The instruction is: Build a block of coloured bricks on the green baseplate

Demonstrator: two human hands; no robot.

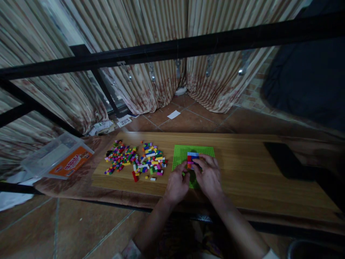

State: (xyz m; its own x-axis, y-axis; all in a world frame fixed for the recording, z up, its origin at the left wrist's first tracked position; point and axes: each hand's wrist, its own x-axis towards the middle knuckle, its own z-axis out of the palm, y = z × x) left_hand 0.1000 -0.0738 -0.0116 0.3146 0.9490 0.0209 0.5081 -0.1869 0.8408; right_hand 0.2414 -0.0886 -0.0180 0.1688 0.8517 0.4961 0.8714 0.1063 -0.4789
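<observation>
A green baseplate (181,153) lies on a wooden board (242,169). A small block of stacked coloured bricks (193,158) stands on the plate. My left hand (176,183) rests on the plate's near left part, its fingers curled and its fingertips touching the block's left side. My right hand (208,174) lies on the block's right side, fingers bent round it. Both hands press against the block. What lies under the fingers is hidden.
Two heaps of loose coloured bricks (134,160) lie left of the plate. A clear plastic box (58,154) with an orange label stands at the far left. A black flat object (283,158) lies at the right. Black bars and curtains rise behind.
</observation>
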